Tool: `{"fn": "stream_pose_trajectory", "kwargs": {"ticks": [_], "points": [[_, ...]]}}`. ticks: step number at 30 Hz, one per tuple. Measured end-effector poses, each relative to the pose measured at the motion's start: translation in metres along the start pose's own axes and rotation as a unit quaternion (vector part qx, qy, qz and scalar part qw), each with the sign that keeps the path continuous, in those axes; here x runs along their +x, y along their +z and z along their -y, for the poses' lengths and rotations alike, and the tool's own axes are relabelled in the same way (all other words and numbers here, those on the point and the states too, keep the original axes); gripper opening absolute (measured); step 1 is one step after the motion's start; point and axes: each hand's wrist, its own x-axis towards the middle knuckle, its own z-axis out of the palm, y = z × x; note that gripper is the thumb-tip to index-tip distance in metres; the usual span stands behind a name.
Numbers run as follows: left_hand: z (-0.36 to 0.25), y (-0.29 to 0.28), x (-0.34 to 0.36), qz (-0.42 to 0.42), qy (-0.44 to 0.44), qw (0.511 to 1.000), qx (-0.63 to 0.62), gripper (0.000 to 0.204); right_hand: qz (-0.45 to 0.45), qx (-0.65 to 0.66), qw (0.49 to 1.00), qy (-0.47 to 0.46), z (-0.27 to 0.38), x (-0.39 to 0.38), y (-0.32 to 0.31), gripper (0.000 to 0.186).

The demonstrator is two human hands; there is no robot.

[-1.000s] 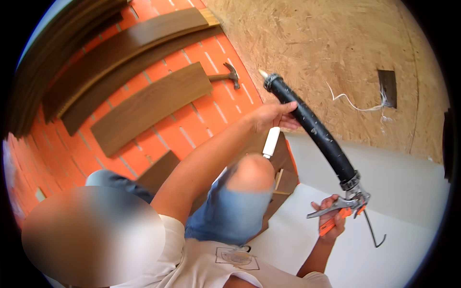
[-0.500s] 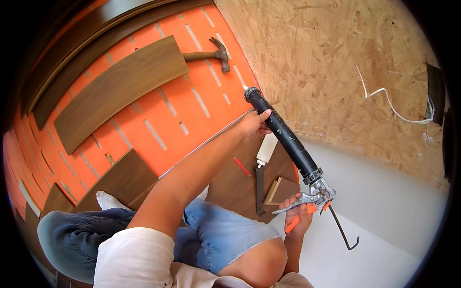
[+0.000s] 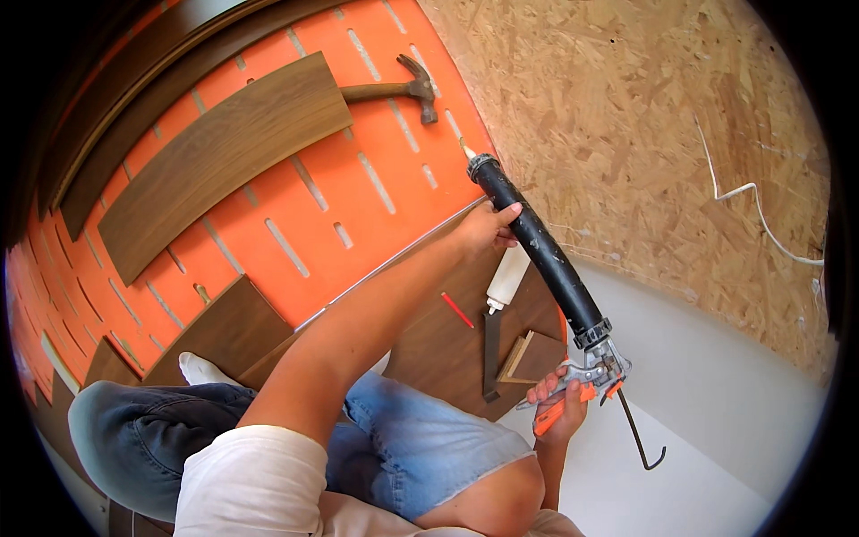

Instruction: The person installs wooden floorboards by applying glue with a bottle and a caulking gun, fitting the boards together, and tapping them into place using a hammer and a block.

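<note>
A long black caulking gun lies diagonally across my view, its pale nozzle over the slotted orange underlay. My left hand grips the front half of its barrel. My right hand is closed on the silver and orange handle, with the hooked rod sticking out toward me. A claw hammer lies beyond the nozzle, beside a loose wood plank. Under my left arm and beside it are a white squeeze bottle, a red pencil and a dark flat bar on laid brown flooring.
Several more planks are stacked at the upper left. A wood-chip board with a white cable fills the upper right, above a pale surface. Small cut pieces lie near my right hand. My bent legs occupy the lower middle.
Since a second ago, the gun has moved down in my view, its nozzle now over the orange underlay rather than the board. Over the last half second it shifted slightly right.
</note>
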Motion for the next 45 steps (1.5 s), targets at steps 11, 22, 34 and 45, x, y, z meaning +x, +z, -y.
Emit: {"fn": "stream_pose_trajectory", "kwargs": {"ticks": [11,22,34,45], "points": [[0.021,0.020,-0.013,0.011,-0.009,0.999,-0.039,0.048,0.018,-0.025,0.998,-0.063,0.005,-0.021,-0.007,0.080],[0.029,0.019,-0.028,0.025,0.040,0.998,-0.029,0.052,-0.062,0.054,0.996,-0.020,0.005,-0.041,-0.010,0.104],[0.034,-0.007,-0.156,-0.226,0.179,0.949,-0.127,0.044,0.083,-0.059,0.992,0.069,0.002,-0.046,-0.023,0.060],[0.061,-0.008,-0.181,-0.314,0.152,0.927,-0.137,0.043,0.126,-0.167,0.974,0.087,0.027,-0.029,-0.031,0.052]]}}
